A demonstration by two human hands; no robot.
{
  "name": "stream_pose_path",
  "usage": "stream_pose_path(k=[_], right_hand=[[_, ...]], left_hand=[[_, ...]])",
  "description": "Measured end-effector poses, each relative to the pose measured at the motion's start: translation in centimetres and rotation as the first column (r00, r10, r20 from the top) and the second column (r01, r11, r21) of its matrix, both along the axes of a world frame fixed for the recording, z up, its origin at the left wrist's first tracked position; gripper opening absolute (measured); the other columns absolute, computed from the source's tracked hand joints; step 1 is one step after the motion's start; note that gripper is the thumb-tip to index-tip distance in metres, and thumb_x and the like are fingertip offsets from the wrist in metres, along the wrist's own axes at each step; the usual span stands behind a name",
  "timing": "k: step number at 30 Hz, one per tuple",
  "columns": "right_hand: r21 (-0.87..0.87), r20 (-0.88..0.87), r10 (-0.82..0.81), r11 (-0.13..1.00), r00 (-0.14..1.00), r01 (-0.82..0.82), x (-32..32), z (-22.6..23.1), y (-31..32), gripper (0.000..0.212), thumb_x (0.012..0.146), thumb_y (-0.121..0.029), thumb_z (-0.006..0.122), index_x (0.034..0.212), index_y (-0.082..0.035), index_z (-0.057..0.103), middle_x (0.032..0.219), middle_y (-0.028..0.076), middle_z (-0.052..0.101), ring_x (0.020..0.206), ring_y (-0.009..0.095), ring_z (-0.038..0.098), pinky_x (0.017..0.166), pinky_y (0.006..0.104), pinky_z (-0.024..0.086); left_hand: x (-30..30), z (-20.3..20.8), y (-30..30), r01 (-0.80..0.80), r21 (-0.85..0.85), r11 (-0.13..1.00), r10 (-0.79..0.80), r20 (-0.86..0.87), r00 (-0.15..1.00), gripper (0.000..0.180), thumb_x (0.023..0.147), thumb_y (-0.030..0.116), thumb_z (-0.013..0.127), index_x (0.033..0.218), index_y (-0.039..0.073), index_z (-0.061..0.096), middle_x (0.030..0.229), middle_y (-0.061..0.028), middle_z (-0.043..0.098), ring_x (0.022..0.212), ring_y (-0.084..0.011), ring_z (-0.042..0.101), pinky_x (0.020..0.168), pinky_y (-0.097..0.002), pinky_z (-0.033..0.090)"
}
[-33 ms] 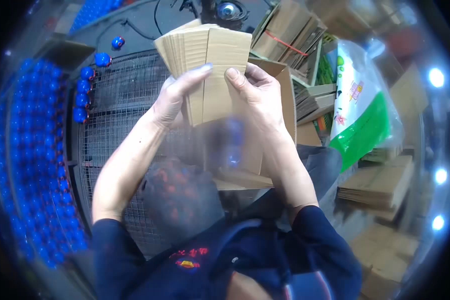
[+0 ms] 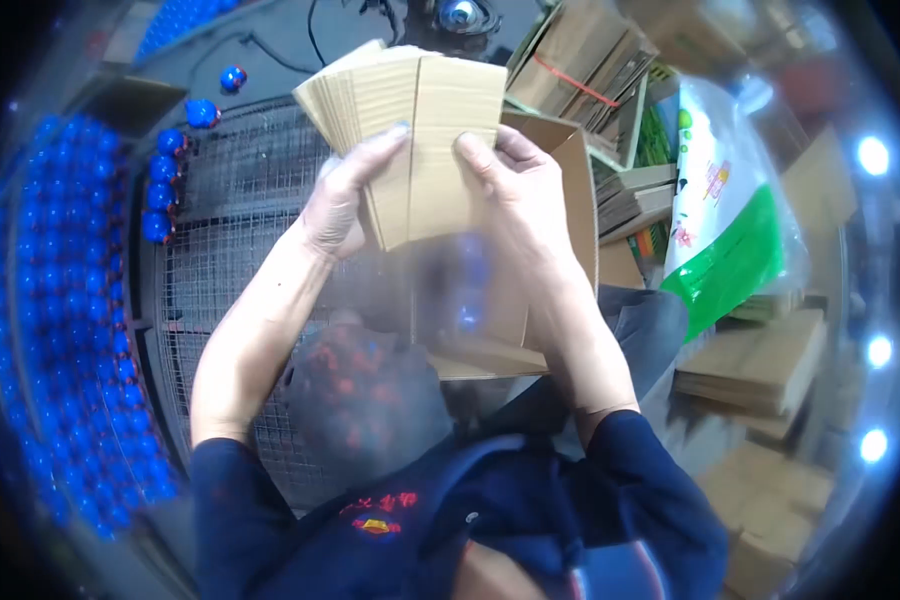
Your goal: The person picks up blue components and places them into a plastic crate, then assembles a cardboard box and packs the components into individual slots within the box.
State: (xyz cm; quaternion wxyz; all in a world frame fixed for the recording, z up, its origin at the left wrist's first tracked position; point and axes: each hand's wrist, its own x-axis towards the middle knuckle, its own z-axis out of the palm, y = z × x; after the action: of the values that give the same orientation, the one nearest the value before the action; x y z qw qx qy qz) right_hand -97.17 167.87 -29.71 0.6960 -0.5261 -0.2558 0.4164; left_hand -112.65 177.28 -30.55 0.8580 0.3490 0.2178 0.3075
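A fanned stack of flat cardboard strips [image 2: 355,95] is held up in front of me, above an open carton. My left hand [image 2: 342,200] is closed round the stack's left and lower side, its thumb across the front. My right hand [image 2: 530,195] pinches the rightmost cardboard strip [image 2: 456,110], thumb on its face and fingers behind. A narrow gap line divides that strip from the others. Below the strips the open cardboard carton [image 2: 568,190] shows some blurred, shiny blue things [image 2: 467,290] inside.
Left of the carton lies a dark wire-mesh rack [image 2: 240,220], with several blue balls [image 2: 162,170] along its edge. Many more blue balls [image 2: 65,300] fill the far left. To the right are a red-banded cardboard bundle [image 2: 570,75], a white-and-green plastic bag [image 2: 735,260] and stacked cardboard [image 2: 750,365].
The fan of strips has spread slightly to the left, and my left hand has shifted a little that way with it. My right hand keeps its pinch.
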Motion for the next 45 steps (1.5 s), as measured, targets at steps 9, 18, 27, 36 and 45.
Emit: stream_pose_path(k=[9,18,27,36,45], right_hand=[[-0.744,0.614,0.423,0.592,0.666,0.309,9.7,-23.8,1.4,0.046,0.083,-0.005,0.052,0.128,-0.001,0.048,0.117,0.026,0.061,0.111,0.039,0.06,0.094,0.044,0.048],[-0.796,0.592,0.679,0.577,0.434,0.182,7.4,-45.2,2.6,0.027,0.09,-0.009,0.048,0.116,-0.002,0.049,0.109,0.024,0.066,0.102,0.042,0.064,0.086,0.049,0.053],[-0.265,0.297,0.048,0.964,0.954,0.034,9.3,-18.2,7.0,0.054,0.101,-0.045,0.046,0.118,0.003,0.065,0.114,0.018,0.068,0.11,0.031,0.064,0.1,0.0389,0.047],[-0.249,0.865,-0.069,0.8,0.496,0.546,10.4,-7.1,-2.4,0.043,0.089,-0.008,0.061,0.126,0.004,0.041,0.095,0.027,0.068,0.09,0.039,0.069,0.081,0.044,0.058],[-0.579,0.628,0.177,0.757,0.758,0.303,16.4,-27.9,-0.8,0.043,0.092,-0.018,0.055,0.13,0.003,0.052,0.125,0.027,0.059,0.124,0.038,0.054,0.102,0.0413,0.042]], left_hand=[[-5.2,-12.2,5.5,-0.215,-0.251,0.944,0.259,0.155,0.954,0.077,0.095,0.057,0.05,0.142,-0.001,0.037,0.129,-0.019,0.055,0.112,-0.0288,0.061,0.094,-0.0467,0.055],[-7.3,-13.8,5.0,-0.313,-0.25,0.916,0.301,-0.085,0.95,0.068,0.091,0.034,0.051,0.147,0.002,0.03,0.132,-0.0236,0.051,0.124,-0.0396,0.053,0.1,-0.0483,0.049],[-2.3,-10.3,6.3,-0.18,-0.056,0.982,0.161,-0.242,0.957,0.045,0.088,0.01,0.065,0.127,-0.006,0.05,0.122,-0.0153,0.062,0.109,-0.0257,0.063,0.096,-0.0397,0.053],[-0.8,-7.9,5.5,0.081,-0.028,0.996,-0.081,-0.008,0.997,0.08,0.093,0.057,0.054,0.139,-0.007,0.039,0.125,-0.0239,0.059,0.109,-0.0316,0.064,0.089,-0.0417,0.057],[-15.5,-16.1,0.6,-0.473,-0.414,0.778,0.46,-0.137,0.877,0.067,0.091,0.037,0.062,0.143,0.002,0.038,0.137,-0.0226,0.05,0.124,-0.0337,0.052,0.111,-0.0488,0.037]])
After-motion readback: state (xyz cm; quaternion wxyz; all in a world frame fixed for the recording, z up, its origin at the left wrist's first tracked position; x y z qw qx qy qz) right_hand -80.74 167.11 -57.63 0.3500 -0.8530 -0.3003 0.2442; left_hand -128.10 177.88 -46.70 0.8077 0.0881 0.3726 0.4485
